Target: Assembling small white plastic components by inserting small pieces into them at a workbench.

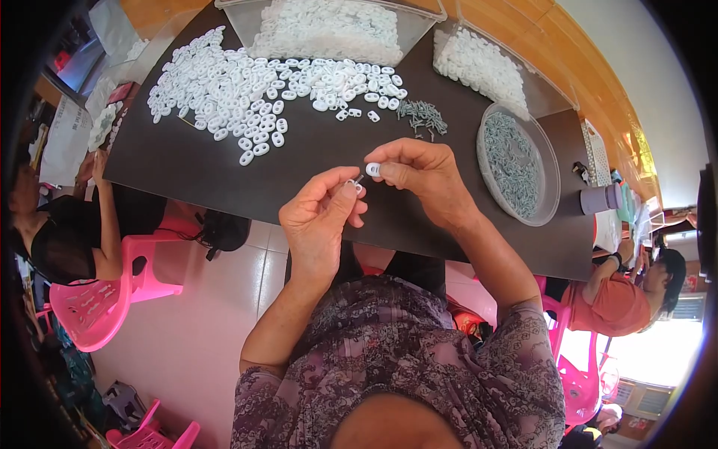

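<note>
– What have the hands got?

– From my feed, the left hand is pinched shut on a small metal pin; the right hand is closed on a white piece, the two almost touching above the table.

– What's around them?

– Ahead of both hands lies a heap of white pieces, with loose grey pins just past the right hand. A round tray of pins sits to the right. Two clear bins stand beyond.

– Room?

– Bare tabletop left of the left hand; the table's near edge runs under the wrists. Seated people flank both sides.
</note>
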Demonstrator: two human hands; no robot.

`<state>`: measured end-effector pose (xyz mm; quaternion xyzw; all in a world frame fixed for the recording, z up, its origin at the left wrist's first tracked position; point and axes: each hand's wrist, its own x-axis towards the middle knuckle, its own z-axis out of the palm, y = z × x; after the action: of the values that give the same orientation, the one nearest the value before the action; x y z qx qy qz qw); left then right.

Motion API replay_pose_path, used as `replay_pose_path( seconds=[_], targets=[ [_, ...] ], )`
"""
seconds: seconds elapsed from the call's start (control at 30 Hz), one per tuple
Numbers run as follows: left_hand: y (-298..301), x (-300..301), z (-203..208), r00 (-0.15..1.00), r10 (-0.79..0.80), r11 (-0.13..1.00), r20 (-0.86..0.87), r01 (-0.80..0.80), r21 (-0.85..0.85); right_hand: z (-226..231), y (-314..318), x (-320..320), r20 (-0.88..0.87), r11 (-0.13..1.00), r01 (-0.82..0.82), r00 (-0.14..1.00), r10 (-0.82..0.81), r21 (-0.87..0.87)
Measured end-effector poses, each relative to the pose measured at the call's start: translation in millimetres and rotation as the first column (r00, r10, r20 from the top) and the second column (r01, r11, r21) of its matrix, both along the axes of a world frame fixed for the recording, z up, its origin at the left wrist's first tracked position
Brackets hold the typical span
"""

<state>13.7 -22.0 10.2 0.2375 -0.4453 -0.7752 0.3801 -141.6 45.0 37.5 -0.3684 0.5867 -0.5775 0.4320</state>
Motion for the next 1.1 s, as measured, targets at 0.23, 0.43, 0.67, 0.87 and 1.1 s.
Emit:
replay_pose_path(
  seconds=[0.23,0.43,0.67,0.87,1.1],
  targets=[
    [3.4,1.0,0.2,1.000,0.005,1.000,0.016,-0.005,0.020,-3.5,4.3,7.2,0.046,0.996,0.085,0.995,-0.086,0.026],
    [7.2,-1.1,-3.1,0.997,0.040,0.999,0.070,-0.040,-0.002,-14.2,0.1,16.9,0.176,0.978,0.205,0.962,-0.210,0.045],
    [7.4,-2.1,-5.3,0.994,0.073,0.997,0.087,-0.075,0.024,-14.1,-2.8,26.7,0.187,0.971,0.239,0.953,-0.240,0.024],
    [8.4,-1.8,-7.6,0.993,0.102,0.994,0.064,-0.104,0.031,-16.3,-2.5,33.7,0.169,0.959,0.282,0.946,-0.277,-0.004],
    [9.6,-0.9,-8.6,0.992,0.112,0.993,0.054,-0.114,0.030,-15.6,-1.6,39.8,0.120,0.952,0.304,0.947,-0.298,-0.029]
  ],
)
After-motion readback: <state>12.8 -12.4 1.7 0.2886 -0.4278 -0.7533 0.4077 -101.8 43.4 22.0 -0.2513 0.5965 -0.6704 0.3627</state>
